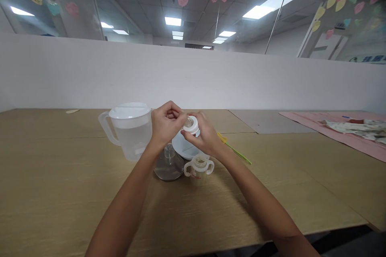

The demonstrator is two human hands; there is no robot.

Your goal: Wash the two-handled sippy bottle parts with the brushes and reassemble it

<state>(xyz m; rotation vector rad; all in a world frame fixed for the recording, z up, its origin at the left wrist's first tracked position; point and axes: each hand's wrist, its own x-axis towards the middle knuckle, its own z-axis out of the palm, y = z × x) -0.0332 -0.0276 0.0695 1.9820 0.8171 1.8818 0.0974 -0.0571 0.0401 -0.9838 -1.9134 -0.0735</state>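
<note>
My right hand (206,134) grips a white bottle collar (191,127), thumb below and fingers above. A clear nipple (189,122) sits in the collar and points left. With thumb and fingertips pinched together, my left hand (167,122) is at the nipple's tip; the fingers partly hide it. Below the hands, a small baby bottle (199,168) with two side handles stands upright on the table, its mouth uncovered. Just left of it is a clear, wide-based container with a narrow top (169,166). A pale round dish (184,148) lies behind them, partly covered by my right hand.
A translucent lidded pitcher (132,132) stands left of my left hand. Right of the dish lies a yellow flower with a green stem (238,152). A pink cloth (331,132) with crumpled fabric is at far right. A white partition (193,76) rises behind the wooden table (75,192).
</note>
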